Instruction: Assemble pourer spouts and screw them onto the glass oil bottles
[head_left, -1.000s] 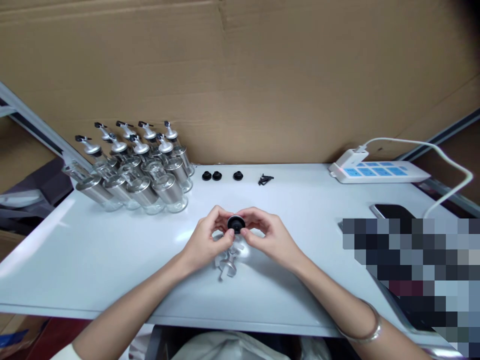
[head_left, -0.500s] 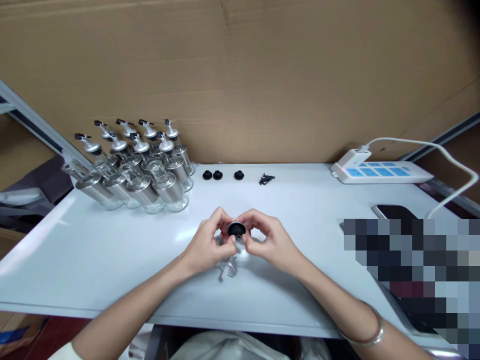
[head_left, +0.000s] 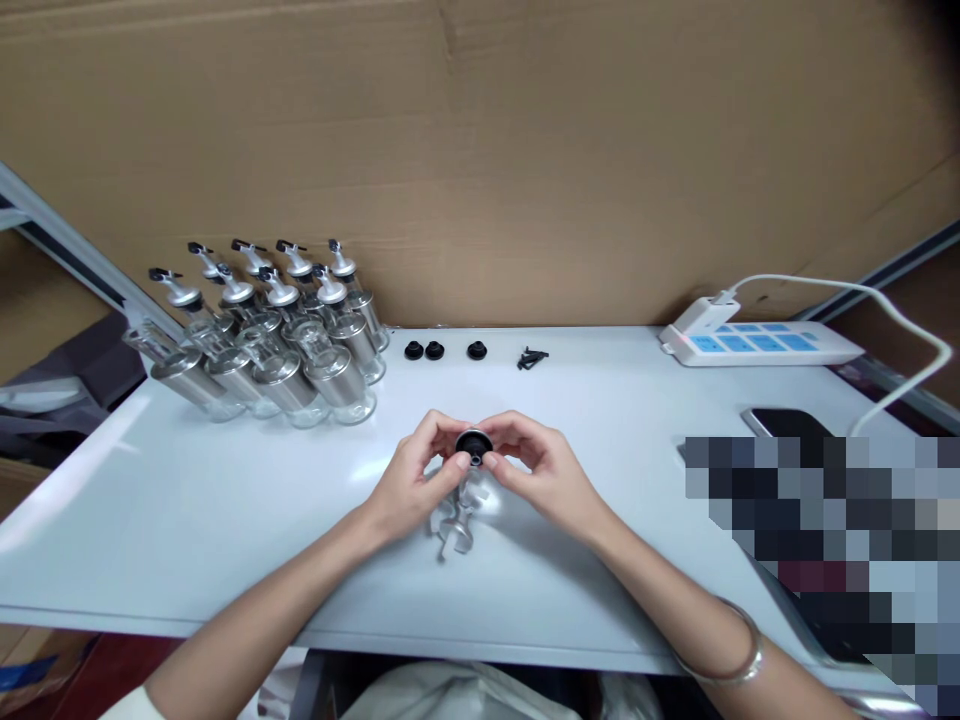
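Observation:
Between the fingertips of both hands is a bottle pourer (head_left: 474, 443), its silver rim and black stopper facing me. My left hand (head_left: 424, 470) pinches its left side, and my right hand (head_left: 529, 465) pinches its right side, thumbs against the black part. On the table just below my hands lie several silver pourer spouts (head_left: 456, 535), partly hidden by my fingers. Farther back sit three black stoppers (head_left: 435, 350), two of them side by side, and a small pile of black caps (head_left: 532, 357).
Glass bottles with steel sleeves (head_left: 289, 385) stand at the left, those behind topped with pourers. At the back right is a white power strip (head_left: 757, 345) with a charger and white cable (head_left: 892, 300). A phone (head_left: 787, 422) lies at the right, near a blurred-out patch. Cardboard (head_left: 525, 170) rises behind the table.
Both hands have risen slightly with the pourer, and the thumbs press closer to its black centre. More of the silver spouts below shows now.

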